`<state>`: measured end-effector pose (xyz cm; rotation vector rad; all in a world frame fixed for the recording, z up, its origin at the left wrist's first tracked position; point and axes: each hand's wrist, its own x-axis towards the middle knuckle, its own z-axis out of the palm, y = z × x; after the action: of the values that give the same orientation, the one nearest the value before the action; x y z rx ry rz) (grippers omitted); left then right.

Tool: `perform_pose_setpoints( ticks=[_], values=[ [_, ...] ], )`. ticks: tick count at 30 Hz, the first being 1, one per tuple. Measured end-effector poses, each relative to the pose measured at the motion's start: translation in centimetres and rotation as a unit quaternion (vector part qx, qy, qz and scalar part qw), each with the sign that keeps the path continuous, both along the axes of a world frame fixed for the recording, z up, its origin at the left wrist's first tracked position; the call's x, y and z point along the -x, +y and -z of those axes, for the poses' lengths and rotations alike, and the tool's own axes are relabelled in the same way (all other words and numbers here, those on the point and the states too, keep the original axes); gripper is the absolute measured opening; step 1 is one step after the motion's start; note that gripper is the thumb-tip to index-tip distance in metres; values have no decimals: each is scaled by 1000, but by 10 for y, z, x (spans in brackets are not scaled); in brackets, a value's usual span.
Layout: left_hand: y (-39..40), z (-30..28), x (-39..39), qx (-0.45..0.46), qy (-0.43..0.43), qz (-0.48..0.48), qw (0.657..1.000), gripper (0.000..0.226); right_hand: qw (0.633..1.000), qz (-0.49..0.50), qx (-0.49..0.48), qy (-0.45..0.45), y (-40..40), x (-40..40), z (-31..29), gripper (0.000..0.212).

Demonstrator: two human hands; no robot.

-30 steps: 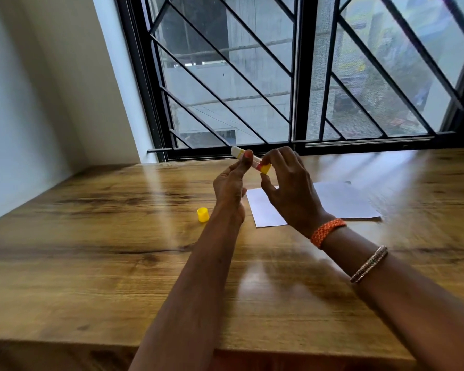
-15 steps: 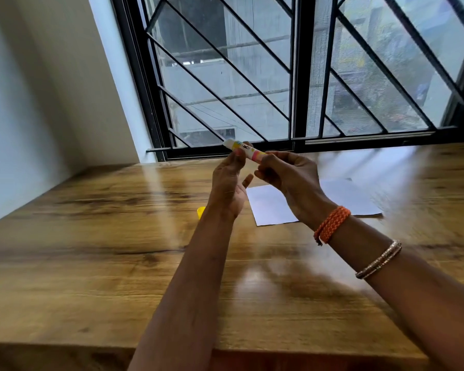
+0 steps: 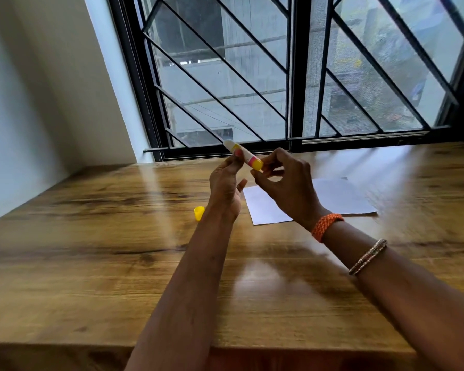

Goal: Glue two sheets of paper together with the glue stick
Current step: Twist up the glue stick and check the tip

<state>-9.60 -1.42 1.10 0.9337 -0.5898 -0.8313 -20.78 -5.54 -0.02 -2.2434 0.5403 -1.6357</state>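
Above the table (image 3: 91,277): left hand (image 3: 225,188) grip pinches uncapped glue stick (image 3: 245,156) | right hand (image 3: 287,183) grip holds its yellow base | below grips: yellow cap (image 3: 198,212), paper sheets (image 3: 340,196)

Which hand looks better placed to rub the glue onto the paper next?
Probably the right hand: it pinches the glue stick at its yellow base and hovers above the paper. The left hand holds the barrel, nearer the cap.

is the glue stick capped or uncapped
Uncapped: the glue stick shows a bare white tip, and its yellow cap lies on the table.
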Motion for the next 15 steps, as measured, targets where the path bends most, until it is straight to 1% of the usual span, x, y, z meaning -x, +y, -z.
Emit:
perform_pose_setpoints(
  ticks=[3,5,7,10,12,13,14,15],
  values=[
    [1,-2,0,19,-22,42,999,23,995,-27,-97,-19,3,-4,-3,17],
    [2,-3,3,28,-40,68,997,29,981,-79,-172,-39,4,-5,-6,21],
    [2,-2,5,35,-46,82,995,33,970,-118,-206,-53,5,-4,-5,28],
    [1,-2,8,35,-53,95,993,25,968,-114,-215,-57,6,-4,-2,40],
    [1,-1,10,29,-60,89,994,23,969,-100,-219,-65,4,-5,-1,43],
    [0,-1,10,28,-58,83,994,21,974,-86,-202,-63,3,-5,0,44],
    [-1,0,9,26,-55,74,995,20,983,-59,-166,-49,2,-4,1,42],
    [-1,0,8,24,-51,65,996,18,994,-17,-110,-20,1,-3,2,39]
  ],
)
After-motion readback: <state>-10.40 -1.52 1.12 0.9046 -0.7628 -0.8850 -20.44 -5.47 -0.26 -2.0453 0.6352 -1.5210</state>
